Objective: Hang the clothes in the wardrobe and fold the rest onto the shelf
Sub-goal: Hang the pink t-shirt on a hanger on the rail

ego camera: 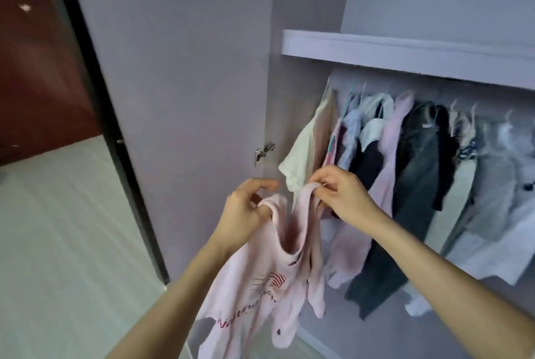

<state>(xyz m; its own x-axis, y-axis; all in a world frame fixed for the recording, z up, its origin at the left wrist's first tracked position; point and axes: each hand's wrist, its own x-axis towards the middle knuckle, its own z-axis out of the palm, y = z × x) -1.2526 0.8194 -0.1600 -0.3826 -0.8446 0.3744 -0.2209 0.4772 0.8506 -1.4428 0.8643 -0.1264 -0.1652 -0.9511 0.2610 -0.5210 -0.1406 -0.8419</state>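
A pale pink top (260,280) with red print hangs in front of me by its two shoulder straps. My left hand (246,211) pinches the left strap and my right hand (338,193) pinches the right strap, both at chest height before the open wardrobe. Behind my right hand hangs a row of clothes (411,156) on hangers: a cream top at the left end, then pink, dark and grey garments. The rail itself is hidden under the shelf (405,51).
The open wardrobe door (173,83) stands to the left, with a metal hinge (263,151) at its inner edge. Pale floor (58,242) and a dark red wall (37,69) lie beyond the door. The wardrobe's bottom board (376,338) shows below the clothes.
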